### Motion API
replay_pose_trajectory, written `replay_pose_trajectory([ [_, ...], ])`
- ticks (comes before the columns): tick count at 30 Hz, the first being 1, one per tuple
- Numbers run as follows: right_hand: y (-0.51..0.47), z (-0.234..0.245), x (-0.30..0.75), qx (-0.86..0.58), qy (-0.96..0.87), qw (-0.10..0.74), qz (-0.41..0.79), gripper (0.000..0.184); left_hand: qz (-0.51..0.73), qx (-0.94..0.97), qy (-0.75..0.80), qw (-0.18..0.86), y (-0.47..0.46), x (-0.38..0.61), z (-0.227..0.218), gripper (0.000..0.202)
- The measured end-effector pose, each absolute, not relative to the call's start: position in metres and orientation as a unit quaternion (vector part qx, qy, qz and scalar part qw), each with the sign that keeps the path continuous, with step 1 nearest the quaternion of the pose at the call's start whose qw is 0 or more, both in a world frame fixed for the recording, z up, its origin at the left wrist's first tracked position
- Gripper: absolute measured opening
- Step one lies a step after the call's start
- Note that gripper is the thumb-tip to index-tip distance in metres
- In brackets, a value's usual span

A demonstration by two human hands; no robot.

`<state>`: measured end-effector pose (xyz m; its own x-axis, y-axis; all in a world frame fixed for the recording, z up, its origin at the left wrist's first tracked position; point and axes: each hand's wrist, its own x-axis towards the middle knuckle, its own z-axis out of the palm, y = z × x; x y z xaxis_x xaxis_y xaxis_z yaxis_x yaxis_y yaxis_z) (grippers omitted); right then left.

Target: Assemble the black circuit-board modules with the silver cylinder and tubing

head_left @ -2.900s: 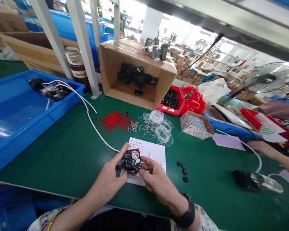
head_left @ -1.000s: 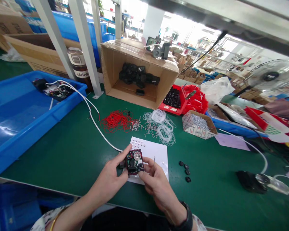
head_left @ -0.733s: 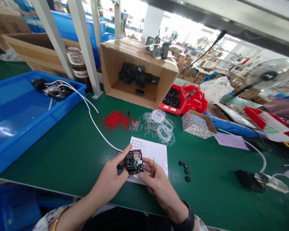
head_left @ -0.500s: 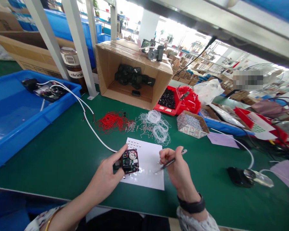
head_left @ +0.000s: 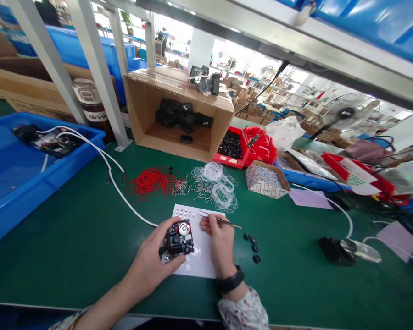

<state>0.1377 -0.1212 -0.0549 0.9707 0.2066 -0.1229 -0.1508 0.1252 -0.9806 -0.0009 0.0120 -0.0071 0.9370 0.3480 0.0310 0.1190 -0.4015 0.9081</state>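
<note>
My left hand (head_left: 150, 261) grips a small black and red motor assembly (head_left: 177, 239) with a circuit board, held just above the near left part of a white sheet (head_left: 199, 256). My right hand (head_left: 220, 240) pinches thin metal tweezers (head_left: 220, 220), whose tip points left toward rows of small clear dots (head_left: 186, 212) at the sheet's far left corner. The sheet lies on a green mat (head_left: 89, 238). A black watch is on my right wrist.
Beyond the sheet lie red wires (head_left: 147, 182), white wire coils (head_left: 215, 183) and loose metal pins. An open cardboard box (head_left: 179, 112) of black parts, a red bin (head_left: 232, 146), a small box of pins (head_left: 266, 178), black buttons (head_left: 253, 247), a blue tray (head_left: 24, 160), a white cable.
My right hand left the motor assembly, swung the tweezers out, and now aims them at the dots on the sheet. My left hand lowered the assembly slightly. The view shifted left.
</note>
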Motion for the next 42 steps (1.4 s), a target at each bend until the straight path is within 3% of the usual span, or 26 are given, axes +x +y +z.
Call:
replay_pose_trajectory([
  [8, -0.117, -0.052, 0.137, -0.705, -0.05, 0.701, 0.09, 0.035, 0.122, 0.837, 0.114, 0.522, 0.019, -0.007, -0.023, 0.072],
  [19, -0.122, -0.057, 0.141, -0.704, -0.089, 0.695, 0.12, 0.031, 0.154, 0.846, 0.128, 0.495, 0.02, -0.006, -0.022, 0.07],
  [27, -0.123, -0.057, 0.142, -0.695, -0.08, 0.701, 0.137, 0.03, 0.123, 0.826, 0.15, 0.53, 0.017, -0.004, -0.016, 0.069],
  [33, -0.12, -0.05, 0.138, -0.676, -0.054, 0.723, 0.134, 0.031, 0.099, 0.726, 0.162, 0.661, 0.018, -0.002, -0.008, 0.069],
  [38, -0.123, -0.049, 0.139, -0.641, -0.05, 0.752, 0.144, 0.035, 0.085, 0.741, 0.126, 0.654, 0.022, -0.004, -0.007, 0.068],
  [42, -0.135, -0.031, 0.135, -0.552, -0.001, 0.804, 0.22, 0.039, 0.108, 0.757, 0.1, 0.636, 0.02, -0.007, -0.004, 0.062],
])
